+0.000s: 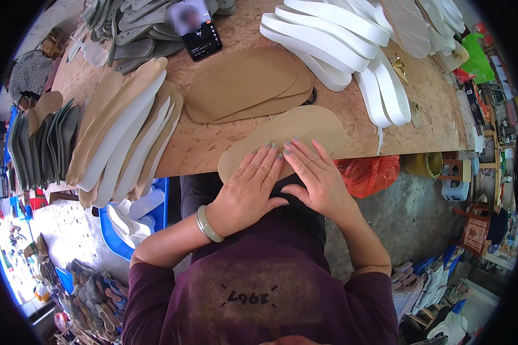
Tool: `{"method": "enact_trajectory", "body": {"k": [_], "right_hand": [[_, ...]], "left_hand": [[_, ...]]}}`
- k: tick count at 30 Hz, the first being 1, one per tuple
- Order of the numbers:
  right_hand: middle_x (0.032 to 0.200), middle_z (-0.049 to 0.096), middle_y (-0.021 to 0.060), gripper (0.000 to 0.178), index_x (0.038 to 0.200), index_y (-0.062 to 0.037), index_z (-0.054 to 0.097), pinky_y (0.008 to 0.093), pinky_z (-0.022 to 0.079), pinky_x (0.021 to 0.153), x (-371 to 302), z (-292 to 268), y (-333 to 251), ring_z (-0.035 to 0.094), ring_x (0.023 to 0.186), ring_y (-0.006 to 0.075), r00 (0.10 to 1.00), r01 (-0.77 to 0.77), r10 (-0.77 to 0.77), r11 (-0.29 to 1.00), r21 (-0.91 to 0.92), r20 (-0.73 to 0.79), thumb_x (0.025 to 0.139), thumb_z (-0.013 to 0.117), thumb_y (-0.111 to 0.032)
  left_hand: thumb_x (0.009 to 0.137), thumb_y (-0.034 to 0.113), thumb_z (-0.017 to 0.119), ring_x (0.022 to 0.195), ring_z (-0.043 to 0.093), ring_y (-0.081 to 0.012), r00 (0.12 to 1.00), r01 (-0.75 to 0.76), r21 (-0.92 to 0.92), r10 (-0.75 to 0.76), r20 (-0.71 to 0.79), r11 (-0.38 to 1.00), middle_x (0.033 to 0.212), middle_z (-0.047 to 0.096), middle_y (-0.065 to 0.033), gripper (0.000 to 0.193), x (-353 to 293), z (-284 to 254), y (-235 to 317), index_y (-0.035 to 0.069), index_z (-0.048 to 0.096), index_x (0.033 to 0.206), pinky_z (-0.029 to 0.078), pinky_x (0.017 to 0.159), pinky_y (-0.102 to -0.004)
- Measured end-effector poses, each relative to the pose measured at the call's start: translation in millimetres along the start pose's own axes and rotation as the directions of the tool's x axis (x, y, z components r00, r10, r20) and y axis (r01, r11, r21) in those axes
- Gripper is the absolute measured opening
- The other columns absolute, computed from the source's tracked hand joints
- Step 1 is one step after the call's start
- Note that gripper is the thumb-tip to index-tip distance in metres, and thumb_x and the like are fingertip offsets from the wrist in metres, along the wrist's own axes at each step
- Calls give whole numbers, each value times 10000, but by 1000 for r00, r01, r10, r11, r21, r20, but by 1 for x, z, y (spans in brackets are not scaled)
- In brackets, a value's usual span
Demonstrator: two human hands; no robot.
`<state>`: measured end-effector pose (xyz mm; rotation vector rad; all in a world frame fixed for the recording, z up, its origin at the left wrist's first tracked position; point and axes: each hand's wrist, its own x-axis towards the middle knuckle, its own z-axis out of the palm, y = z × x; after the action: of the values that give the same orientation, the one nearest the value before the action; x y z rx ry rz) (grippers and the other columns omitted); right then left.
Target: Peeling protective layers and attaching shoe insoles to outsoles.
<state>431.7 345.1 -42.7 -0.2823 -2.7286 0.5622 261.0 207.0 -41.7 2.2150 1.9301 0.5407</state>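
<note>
A tan oval sheet [311,123] lies at the near edge of the wooden table, partly over the edge. My left hand [244,187] rests flat on it with straight fingers. Beside it, my right hand [318,181] also presses flat on the sheet, thumb spread, and the two hands' fingertips nearly meet. The palms cover part of the sheet's near side. Just beyond it sits a stack of brown oval sheets [242,80]. To the left, tan-covered white shoe soles [121,123] stand in a leaning row.
White thick soles [328,43] pile at the far right. Grey soles [135,29] and a phone [198,40] occupy the far left and middle. Below the table are a blue bin [116,241] of white pieces and a red plastic bag [371,175].
</note>
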Motion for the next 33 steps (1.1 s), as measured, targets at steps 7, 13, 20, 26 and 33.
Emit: {"method": "enact_trajectory", "body": {"k": [7,13,20,26,33], "right_hand": [[1396,537,149,701,1385,14,459,520,311,1140,8,6,4,461,1353,311,1000,-19,18,1000,21,20,830,715,-330],[1343,564,171,679,1374,31,455,520,329,1125,4,5,3,502,1308,326,1000,17,-17,1000,-15,1,827,731,-261],[1334,562,197,693,1374,45,450,519,351,1111,4,8,8,503,1305,337,1000,-6,6,1000,-4,-10,808,741,-228],[1323,571,188,677,1355,55,461,522,359,1099,7,3,9,523,1286,317,1000,-11,11,1000,-22,18,812,740,-239],[1365,561,158,779,1415,17,413,520,297,1140,-1,-4,28,513,1308,278,994,-107,112,975,-195,15,796,750,-315]], "left_hand": [[810,443,702,1410,364,-353,1000,-1,21,1,7,1000,1486,393,-240,874,3,3,-5,-62,368,1441,294,1160,-462],[757,386,760,1405,372,-354,1000,13,12,-13,-14,1000,1469,421,-225,870,9,1,5,-48,403,1421,305,1156,-454],[753,356,758,1379,409,-357,996,47,22,-46,-73,999,1452,435,-234,826,15,14,5,-45,434,1399,333,1140,-452],[739,321,774,1379,406,-368,995,62,36,-59,-74,997,1457,424,-242,848,15,15,6,-44,411,1413,335,1136,-465],[755,340,770,1379,388,-410,997,70,80,-68,-34,994,1465,393,-271,846,17,12,8,-25,397,1421,330,1133,-480]]}}
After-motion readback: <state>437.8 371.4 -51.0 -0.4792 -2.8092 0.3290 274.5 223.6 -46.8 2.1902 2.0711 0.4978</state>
